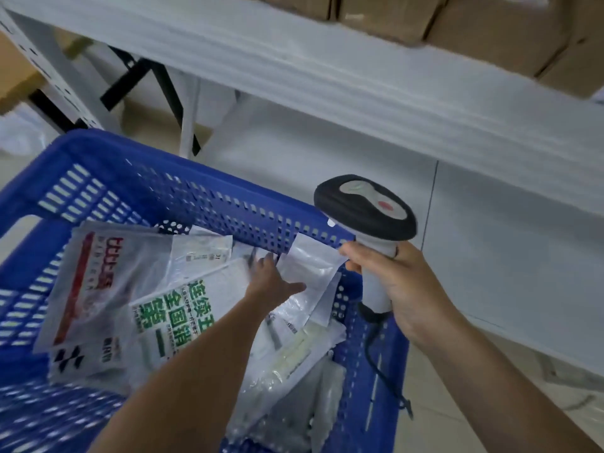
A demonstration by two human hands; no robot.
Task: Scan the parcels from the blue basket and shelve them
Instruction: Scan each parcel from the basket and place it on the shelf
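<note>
Left hand [273,281] in the blue perforated plastic basket [183,178], going for a parcel.
Fingers straight, spread on the pile, pinching nothing. The small white plastic mailer [310,266] sits just right of the fingertips, its long axis slanting up the basket wall (left hand nearer). Right hand [402,289] is clenched round the grey-black handheld scanner [362,204]. Bags crowd the fingers; the white metal shelf [327,80] is beyond and above them.

The left and near edges are cutting off the basket [202,191]. Blur is smearing the left hand's [271,282] fingertips among the parcels [108,289], leaving its grip unclear. The right hand [402,289] is hiding the scanner's [366,207] handle. The top edge is cropping the boxes [490,27].
</note>
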